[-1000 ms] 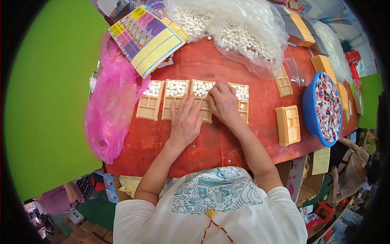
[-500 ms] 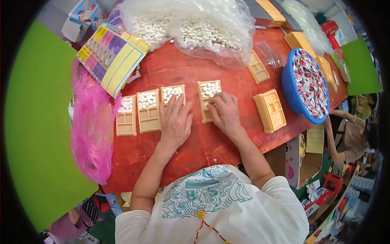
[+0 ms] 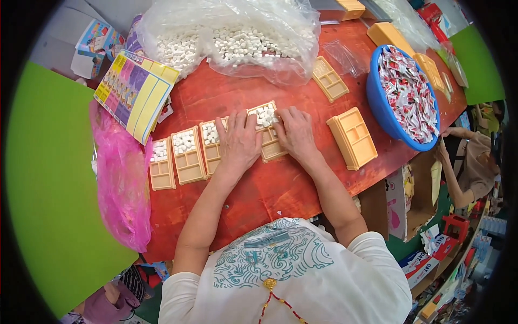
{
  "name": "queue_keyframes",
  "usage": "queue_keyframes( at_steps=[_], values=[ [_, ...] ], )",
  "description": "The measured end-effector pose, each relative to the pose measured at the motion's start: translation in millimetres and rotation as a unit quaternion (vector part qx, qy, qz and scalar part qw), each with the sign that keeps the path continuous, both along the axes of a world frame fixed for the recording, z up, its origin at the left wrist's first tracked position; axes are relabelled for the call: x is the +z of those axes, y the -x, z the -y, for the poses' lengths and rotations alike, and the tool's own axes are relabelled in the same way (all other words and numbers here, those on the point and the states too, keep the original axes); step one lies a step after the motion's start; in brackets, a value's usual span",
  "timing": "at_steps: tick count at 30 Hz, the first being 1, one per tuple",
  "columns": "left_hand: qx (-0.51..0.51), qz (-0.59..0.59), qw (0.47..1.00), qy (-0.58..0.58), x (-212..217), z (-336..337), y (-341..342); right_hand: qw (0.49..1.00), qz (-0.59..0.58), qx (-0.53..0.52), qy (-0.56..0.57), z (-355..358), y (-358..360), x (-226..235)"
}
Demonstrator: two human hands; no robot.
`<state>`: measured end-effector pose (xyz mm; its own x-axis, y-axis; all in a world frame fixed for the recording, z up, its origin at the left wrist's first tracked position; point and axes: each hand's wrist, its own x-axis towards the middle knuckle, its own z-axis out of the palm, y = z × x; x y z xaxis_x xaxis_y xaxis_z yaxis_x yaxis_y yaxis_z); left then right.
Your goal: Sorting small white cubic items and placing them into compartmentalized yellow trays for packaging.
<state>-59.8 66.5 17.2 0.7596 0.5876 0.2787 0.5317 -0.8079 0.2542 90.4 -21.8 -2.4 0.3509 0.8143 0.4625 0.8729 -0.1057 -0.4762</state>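
Observation:
A row of small tan compartment trays, including one (image 3: 162, 174) at the left end, lies before me with white marshmallow-like pieces (image 3: 184, 141) in the far sections. The nearer sections look bare where they show. My left hand (image 3: 239, 141) lies palm down with fingers stretched forward, between the third tray (image 3: 212, 153) and the rightmost tray (image 3: 274, 149), partly covering both. My right hand (image 3: 296, 132) rests along the rightmost tray's right edge, its thumb at the tray and its fingers bent but apart. No loose piece shows in either hand.
A clear bag (image 3: 237, 67) of white pieces lies open at the far side. Right of me are a stack of tan trays (image 3: 352, 139), a single tray (image 3: 329, 79) and a blue basin (image 3: 384, 110) of small packets. Pink plastic (image 3: 121, 178) and printed cards (image 3: 137, 94) lie left.
The rightmost tray has shifted left and tilted slightly, nearer the third tray. My left hand now lies against its left side; my right thumb has moved to its right edge. The view has turned slightly.

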Motion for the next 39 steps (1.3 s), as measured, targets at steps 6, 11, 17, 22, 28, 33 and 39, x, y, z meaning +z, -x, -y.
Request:
queue_keyframes(
  at_steps=[6,11,17,22,28,33,39],
  values=[
    [-0.013,-0.001,0.999,-0.040,-1.9,-6.2,0.0,1.000,-0.002,0.004,-0.004,-1.7,-4.0,-6.9],
    [0.011,0.037,0.999,-0.025,-1.9,-8.4,-2.3,1.000,-0.016,0.013,-0.023,-0.9,-5.5,-9.6],
    [0.006,0.029,0.999,-0.034,-7.6,-11.7,-2.4,0.998,-0.040,0.022,-0.044,0.1,-7.5,-9.2],
    [0.004,0.049,0.999,-0.013,-5.1,-14.6,-4.3,0.995,-0.067,0.025,-0.067,1.9,-9.7,-10.1],
    [-0.010,-0.005,0.998,-0.067,2.8,-28.7,-24.5,0.994,-0.074,0.024,-0.080,1.2,-13.1,-7.6],
    [0.005,-0.058,0.994,-0.091,-1.8,-37.0,-29.9,0.993,-0.067,0.036,-0.087,-5.4,-9.9,-5.6],
    [0.007,0.030,0.996,-0.085,-1.4,-26.8,-31.9,0.996,-0.045,0.038,-0.060,0.9,-13.9,-7.1]
  ],
)
